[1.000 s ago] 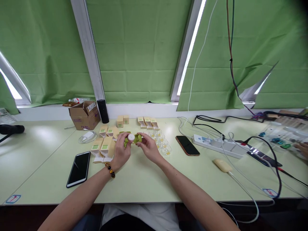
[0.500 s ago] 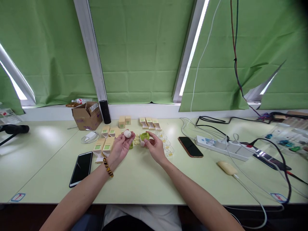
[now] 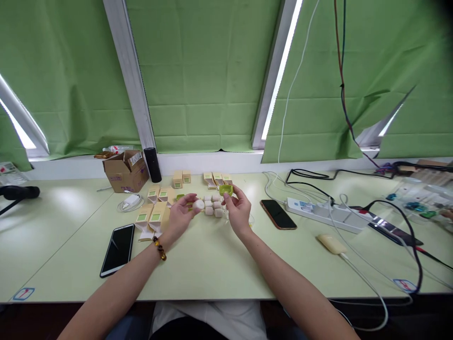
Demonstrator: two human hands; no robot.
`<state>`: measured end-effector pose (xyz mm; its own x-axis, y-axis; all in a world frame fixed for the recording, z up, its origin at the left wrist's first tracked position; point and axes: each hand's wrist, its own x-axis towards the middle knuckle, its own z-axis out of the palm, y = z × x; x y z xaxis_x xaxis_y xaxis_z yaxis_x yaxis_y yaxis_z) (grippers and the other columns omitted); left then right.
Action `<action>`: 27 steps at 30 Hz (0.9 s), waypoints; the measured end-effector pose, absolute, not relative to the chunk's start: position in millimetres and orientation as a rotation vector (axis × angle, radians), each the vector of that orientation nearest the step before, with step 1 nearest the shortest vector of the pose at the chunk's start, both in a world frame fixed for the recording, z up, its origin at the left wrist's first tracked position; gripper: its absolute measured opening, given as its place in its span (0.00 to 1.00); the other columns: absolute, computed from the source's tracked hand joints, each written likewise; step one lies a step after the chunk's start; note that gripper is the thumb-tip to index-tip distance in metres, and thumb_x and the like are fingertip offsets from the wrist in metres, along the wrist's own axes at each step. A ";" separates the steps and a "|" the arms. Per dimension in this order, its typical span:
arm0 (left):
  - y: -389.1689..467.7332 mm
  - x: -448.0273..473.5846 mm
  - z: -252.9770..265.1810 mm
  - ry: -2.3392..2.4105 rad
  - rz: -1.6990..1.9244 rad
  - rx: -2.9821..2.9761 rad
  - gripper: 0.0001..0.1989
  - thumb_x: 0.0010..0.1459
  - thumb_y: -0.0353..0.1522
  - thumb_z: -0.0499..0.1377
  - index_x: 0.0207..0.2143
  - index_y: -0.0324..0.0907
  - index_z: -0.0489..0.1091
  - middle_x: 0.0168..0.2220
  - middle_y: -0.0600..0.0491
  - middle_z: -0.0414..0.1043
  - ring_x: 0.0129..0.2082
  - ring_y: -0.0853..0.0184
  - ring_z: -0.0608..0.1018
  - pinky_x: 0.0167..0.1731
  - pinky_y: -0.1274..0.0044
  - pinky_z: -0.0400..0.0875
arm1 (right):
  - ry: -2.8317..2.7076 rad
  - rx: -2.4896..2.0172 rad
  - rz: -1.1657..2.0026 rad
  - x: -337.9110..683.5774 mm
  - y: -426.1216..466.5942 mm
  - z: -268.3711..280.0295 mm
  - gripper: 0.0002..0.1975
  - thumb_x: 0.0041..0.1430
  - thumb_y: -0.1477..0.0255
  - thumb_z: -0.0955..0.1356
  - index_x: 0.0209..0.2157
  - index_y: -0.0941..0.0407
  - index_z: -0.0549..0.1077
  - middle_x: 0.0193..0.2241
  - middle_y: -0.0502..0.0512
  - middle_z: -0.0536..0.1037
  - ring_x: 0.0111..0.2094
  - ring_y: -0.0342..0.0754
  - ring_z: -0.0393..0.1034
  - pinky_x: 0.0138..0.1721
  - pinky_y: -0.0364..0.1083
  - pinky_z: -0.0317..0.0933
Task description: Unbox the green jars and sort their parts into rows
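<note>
My left hand is closed, its thumb and fingers pinching a small white round piece. A light green cup-like shell is gripped between the thumb and fingers of my right hand, raised above the table. Between and just behind the hands, several small white blocks stand in rows. Another green shell shows partly behind my left fingers. Clear plastic cups are mostly hidden by my right hand.
Open small cartons stand left of my hands; more cartons are at the back. A white-framed phone, a dark phone, a power strip with cables, a cardboard box and a black cylinder surround the work area.
My left hand has turned from palm up to a fingertip pinch and moved right with the white piece. My right hand has moved right and up with the green shell, uncovering the white blocks.
</note>
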<state>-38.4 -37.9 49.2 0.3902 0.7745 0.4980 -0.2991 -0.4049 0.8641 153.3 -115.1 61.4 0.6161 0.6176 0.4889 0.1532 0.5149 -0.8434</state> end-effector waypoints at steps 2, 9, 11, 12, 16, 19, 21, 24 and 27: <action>-42.6 -35.3 45.9 0.469 1.352 1.956 0.19 0.56 0.33 0.72 0.50 0.45 0.76 0.48 0.48 0.78 0.50 0.59 0.78 0.53 0.64 0.73 | -0.865 -1.000 0.296 156.6 -115.6 65.8 0.28 0.60 0.57 0.74 0.58 0.56 0.74 0.36 0.54 0.82 0.26 0.45 0.72 0.30 0.47 0.68; -58.3 -18.1 46.1 0.510 1.239 2.734 0.12 0.62 0.31 0.67 0.48 0.45 0.74 0.45 0.47 0.79 0.50 0.55 0.76 0.52 0.60 0.69 | -0.854 -1.001 0.258 159.8 -114.3 66.4 0.28 0.60 0.56 0.73 0.57 0.56 0.75 0.45 0.58 0.81 0.26 0.44 0.72 0.29 0.47 0.68; -58.0 -14.5 45.2 0.597 1.126 2.819 0.11 0.61 0.29 0.67 0.46 0.45 0.75 0.43 0.48 0.80 0.49 0.55 0.74 0.51 0.61 0.68 | -0.866 -1.006 0.263 158.7 -114.3 65.3 0.28 0.60 0.56 0.73 0.57 0.56 0.74 0.41 0.57 0.82 0.26 0.45 0.72 0.29 0.47 0.68; -57.6 -13.4 44.3 0.635 1.079 2.848 0.10 0.60 0.29 0.67 0.45 0.45 0.75 0.43 0.49 0.81 0.49 0.54 0.74 0.51 0.61 0.67 | -0.869 -1.009 0.265 158.0 -114.4 65.0 0.28 0.60 0.56 0.73 0.57 0.56 0.74 0.40 0.56 0.82 0.26 0.45 0.71 0.29 0.47 0.67; -57.2 -11.3 39.6 0.720 0.966 2.967 0.08 0.61 0.28 0.67 0.43 0.44 0.75 0.41 0.49 0.81 0.49 0.54 0.73 0.49 0.61 0.64 | -0.869 -1.020 0.280 155.7 -114.8 64.6 0.30 0.60 0.56 0.73 0.58 0.57 0.73 0.35 0.54 0.81 0.27 0.46 0.71 0.29 0.47 0.68; -58.1 -9.7 35.9 0.746 0.926 3.018 0.07 0.62 0.28 0.66 0.42 0.44 0.75 0.40 0.49 0.82 0.49 0.54 0.72 0.48 0.62 0.62 | -0.878 -1.024 0.278 154.5 -114.7 63.9 0.29 0.60 0.56 0.74 0.58 0.57 0.73 0.34 0.53 0.80 0.27 0.46 0.71 0.31 0.48 0.69; -57.9 -8.3 33.4 0.754 0.907 3.019 0.06 0.62 0.28 0.66 0.42 0.44 0.74 0.40 0.49 0.82 0.49 0.54 0.72 0.48 0.62 0.62 | -0.887 -1.028 0.280 153.6 -114.9 63.6 0.29 0.60 0.57 0.74 0.58 0.57 0.74 0.33 0.53 0.81 0.28 0.47 0.72 0.32 0.49 0.70; -56.3 -6.9 29.6 0.760 0.891 3.014 0.07 0.63 0.28 0.65 0.43 0.44 0.74 0.42 0.50 0.81 0.51 0.53 0.71 0.49 0.62 0.61 | -0.897 -1.039 0.295 151.8 -115.8 63.8 0.28 0.60 0.58 0.74 0.58 0.56 0.74 0.33 0.53 0.81 0.28 0.48 0.73 0.33 0.49 0.70; -55.3 -7.1 26.3 0.776 0.907 3.008 0.09 0.62 0.28 0.66 0.45 0.44 0.75 0.46 0.49 0.80 0.54 0.52 0.68 0.51 0.61 0.61 | -0.908 -1.044 0.313 149.9 -116.5 63.7 0.28 0.60 0.59 0.74 0.58 0.56 0.74 0.32 0.52 0.81 0.28 0.47 0.73 0.33 0.48 0.70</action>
